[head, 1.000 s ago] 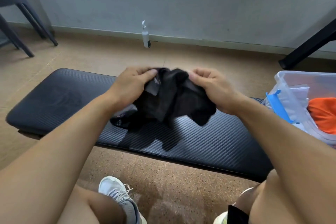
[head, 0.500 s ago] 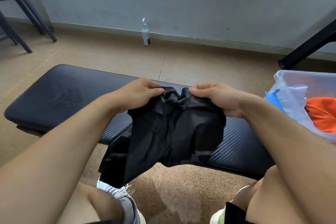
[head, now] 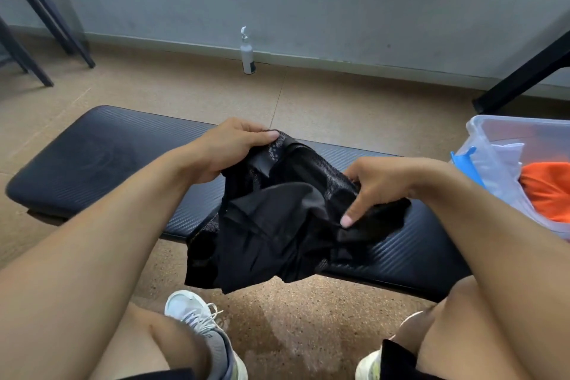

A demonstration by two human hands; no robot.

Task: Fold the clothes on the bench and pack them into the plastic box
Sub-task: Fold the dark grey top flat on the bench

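A crumpled black garment with a mesh lining hangs in front of the dark padded bench, its lower part draped past the bench's near edge. My left hand pinches its upper edge. My right hand grips the fabric lower on the right, with the forefinger stretched down onto the cloth. At the right end of the bench stands the clear plastic box, holding an orange garment and white cloth.
A blue latch sits on the box's near side. A small white spray bottle stands on the floor by the wall. Dark chair legs are at far left, a black table leg at far right. My knees and shoes are below.
The garment has been lifted off the bench and let hang open. My right hand has dropped lower along the fabric, while my left hand stays at the top edge.
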